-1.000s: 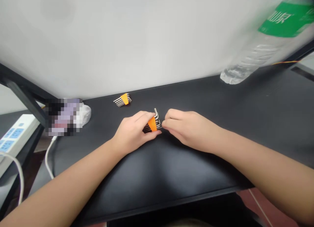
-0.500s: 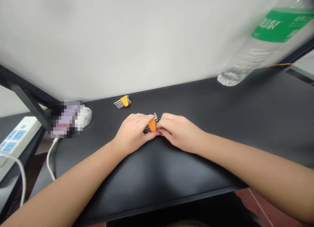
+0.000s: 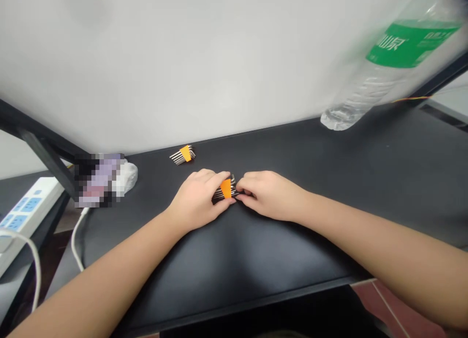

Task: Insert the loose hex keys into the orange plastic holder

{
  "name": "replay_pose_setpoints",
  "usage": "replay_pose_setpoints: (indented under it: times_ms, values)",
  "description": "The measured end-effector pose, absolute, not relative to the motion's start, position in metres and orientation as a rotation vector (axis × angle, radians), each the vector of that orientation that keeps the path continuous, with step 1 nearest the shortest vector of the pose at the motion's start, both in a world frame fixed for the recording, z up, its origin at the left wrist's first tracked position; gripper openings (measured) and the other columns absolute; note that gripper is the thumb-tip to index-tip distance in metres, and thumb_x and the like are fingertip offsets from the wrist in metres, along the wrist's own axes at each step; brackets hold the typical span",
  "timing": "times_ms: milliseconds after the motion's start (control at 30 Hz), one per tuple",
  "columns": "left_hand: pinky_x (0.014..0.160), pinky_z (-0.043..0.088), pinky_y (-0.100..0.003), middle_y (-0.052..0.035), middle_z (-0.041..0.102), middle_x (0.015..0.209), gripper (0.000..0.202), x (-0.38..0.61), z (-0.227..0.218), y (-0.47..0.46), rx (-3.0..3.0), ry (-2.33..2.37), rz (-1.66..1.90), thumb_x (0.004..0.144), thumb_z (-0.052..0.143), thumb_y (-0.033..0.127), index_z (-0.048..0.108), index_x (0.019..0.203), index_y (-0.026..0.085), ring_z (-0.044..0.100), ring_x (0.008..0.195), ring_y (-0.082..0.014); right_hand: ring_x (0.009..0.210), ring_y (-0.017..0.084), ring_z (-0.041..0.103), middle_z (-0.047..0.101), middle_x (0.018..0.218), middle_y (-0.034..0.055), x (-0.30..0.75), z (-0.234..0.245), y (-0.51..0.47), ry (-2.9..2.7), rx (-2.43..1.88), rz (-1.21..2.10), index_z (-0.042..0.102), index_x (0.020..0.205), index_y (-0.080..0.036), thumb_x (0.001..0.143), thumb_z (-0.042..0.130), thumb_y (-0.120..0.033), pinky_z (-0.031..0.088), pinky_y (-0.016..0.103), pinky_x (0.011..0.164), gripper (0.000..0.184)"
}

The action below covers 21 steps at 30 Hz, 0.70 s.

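My left hand (image 3: 199, 199) is closed around a set of L-shaped hex keys in an orange holder (image 3: 225, 188), thumb on one side and fingers on the other. Several silver key shafts show below the thumb, and short bent ends stick out on the right. Just beside it, my right hand (image 3: 268, 194) pinches the end of one hex key (image 3: 237, 194) at the holder's right side. Most of that key is hidden by the fingers. Behind my left hand, a second hex key set (image 3: 185, 154) in an orange holder lies on the black desk (image 3: 292, 153).
A tall clear plastic bottle (image 3: 397, 43) with a green label stands at the back right, against the white wall (image 3: 219, 60). To the left are a pixelated object (image 3: 100, 179), a white bundle (image 3: 127, 177), a white cable (image 3: 75, 240) and a power strip (image 3: 25, 211).
My right hand has drawn slightly right, opening a small gap to the orange holder, with a hex key between its fingertips. The view has shifted a little.
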<state>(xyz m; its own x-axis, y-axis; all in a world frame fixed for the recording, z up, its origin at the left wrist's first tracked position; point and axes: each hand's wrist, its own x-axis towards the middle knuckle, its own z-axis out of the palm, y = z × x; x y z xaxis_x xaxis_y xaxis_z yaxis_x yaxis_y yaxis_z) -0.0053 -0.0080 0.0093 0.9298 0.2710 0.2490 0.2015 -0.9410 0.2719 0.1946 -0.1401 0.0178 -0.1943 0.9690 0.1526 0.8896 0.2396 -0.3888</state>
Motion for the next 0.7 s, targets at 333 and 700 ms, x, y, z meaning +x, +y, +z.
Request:
replay_pose_setpoints:
  times_ms: [333,700]
  values:
    - [0.094,0.051,-0.045,-0.0111,0.072,0.117,0.059,-0.007,0.017,-0.007,2.867,0.301,0.454,0.091,0.069,0.057,0.058,0.136,0.022,0.066,0.11,-0.0295,0.07,0.015,0.06,0.069,0.087,0.0039,0.189,0.018,-0.141,-2.292,-1.814,0.17,0.07,0.094,-0.018,0.104,0.053,-0.03,0.03,0.03,0.059,0.023]
    - [0.1,0.042,-0.059,-0.0178,0.068,0.119,0.061,-0.103,0.025,0.135,2.843,1.427,0.992,0.082,0.065,0.065,0.069,0.121,0.018,0.059,0.122,-0.0411,0.077,0.017,0.063,0.071,0.092,0.0022,0.196,0.025,-0.142,-2.346,-1.78,0.383,0.066,0.096,-0.022,0.098,0.062,-0.037,0.033,0.029,0.063,0.016]
